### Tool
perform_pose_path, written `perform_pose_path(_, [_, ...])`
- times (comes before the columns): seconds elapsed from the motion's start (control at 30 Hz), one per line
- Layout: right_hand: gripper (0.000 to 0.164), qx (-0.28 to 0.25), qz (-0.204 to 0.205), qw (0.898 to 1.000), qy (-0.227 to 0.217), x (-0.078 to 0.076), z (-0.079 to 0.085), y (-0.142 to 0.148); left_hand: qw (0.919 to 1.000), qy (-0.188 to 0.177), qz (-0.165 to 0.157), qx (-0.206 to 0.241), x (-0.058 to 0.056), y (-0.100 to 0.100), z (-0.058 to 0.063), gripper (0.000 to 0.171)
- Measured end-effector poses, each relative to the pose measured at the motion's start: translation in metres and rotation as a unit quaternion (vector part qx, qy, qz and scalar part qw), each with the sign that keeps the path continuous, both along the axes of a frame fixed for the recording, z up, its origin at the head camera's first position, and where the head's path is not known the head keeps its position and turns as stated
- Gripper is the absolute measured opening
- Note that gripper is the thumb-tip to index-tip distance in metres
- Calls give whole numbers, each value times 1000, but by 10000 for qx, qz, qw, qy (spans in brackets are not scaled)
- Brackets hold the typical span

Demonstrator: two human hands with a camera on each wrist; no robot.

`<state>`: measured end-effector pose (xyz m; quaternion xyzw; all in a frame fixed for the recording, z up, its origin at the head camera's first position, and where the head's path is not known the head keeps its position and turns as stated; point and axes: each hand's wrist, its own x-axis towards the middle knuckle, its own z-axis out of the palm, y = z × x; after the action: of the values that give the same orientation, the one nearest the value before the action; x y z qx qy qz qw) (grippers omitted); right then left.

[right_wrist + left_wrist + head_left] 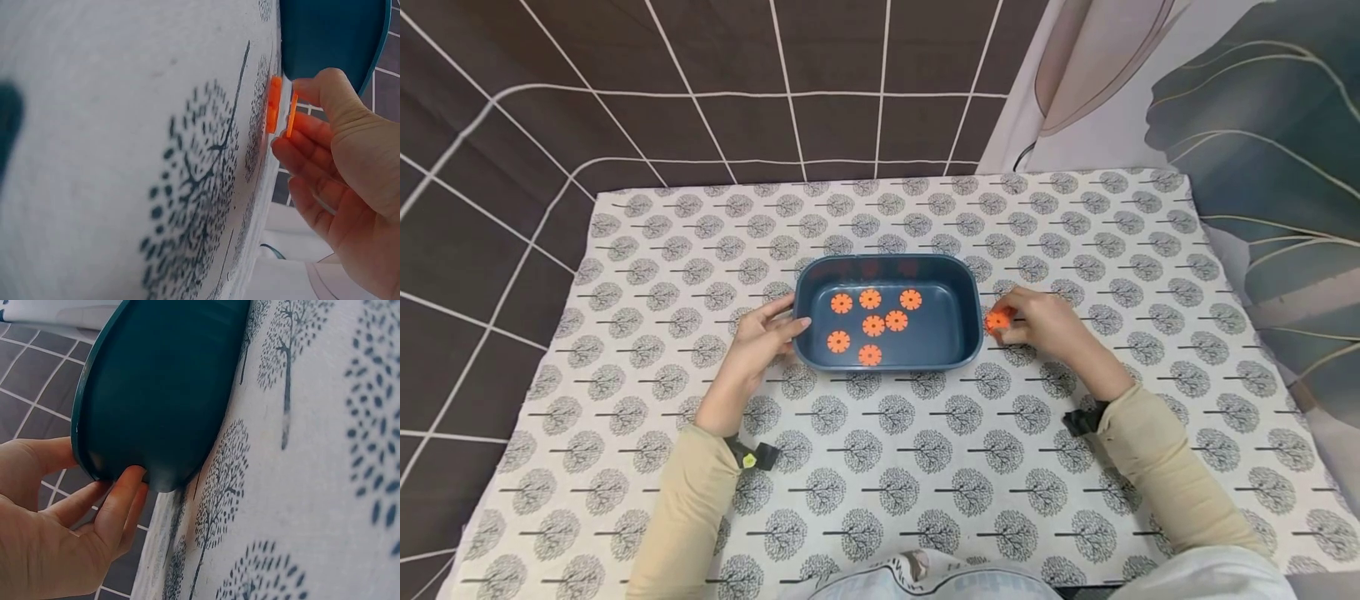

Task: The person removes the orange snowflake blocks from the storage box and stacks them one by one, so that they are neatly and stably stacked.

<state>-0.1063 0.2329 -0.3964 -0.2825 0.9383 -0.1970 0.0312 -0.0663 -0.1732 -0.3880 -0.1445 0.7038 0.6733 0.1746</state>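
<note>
A dark blue oblong plastic tub (938, 333) stands upright on the cloth, with several orange notched discs (911, 299) scattered flat on its floor. My left hand (760, 337) holds the tub's left end, thumb over the rim and fingers against the outer wall, as the left wrist view shows. Just outside the right end, my right hand (1045, 323) pinches a thin orange disc (292, 115) between thumb and fingertips. Close under it, in the right wrist view, more orange plastic (273, 105) lies on the cloth, looking thicker than the pinched disc.
A white cloth (857, 450) printed with grey trees covers the table. Behind it and to the left hangs a dark curtain (722, 50) with a white grid. Patterned fabric (1247, 108) hangs at the right. Both wrists wear dark straps (1082, 421).
</note>
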Motion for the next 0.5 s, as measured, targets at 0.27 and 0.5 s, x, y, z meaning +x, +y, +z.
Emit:
perform_pose_path(0.27, [39,245,-14,9997,-23,-1,-2,-2,10000,-2,62,37,0,1,1,63])
perform_pose_path(0.5, [39,172,-31,9998,-12,-1,-6,-2,10000,-3,51,79,1,1,1,62])
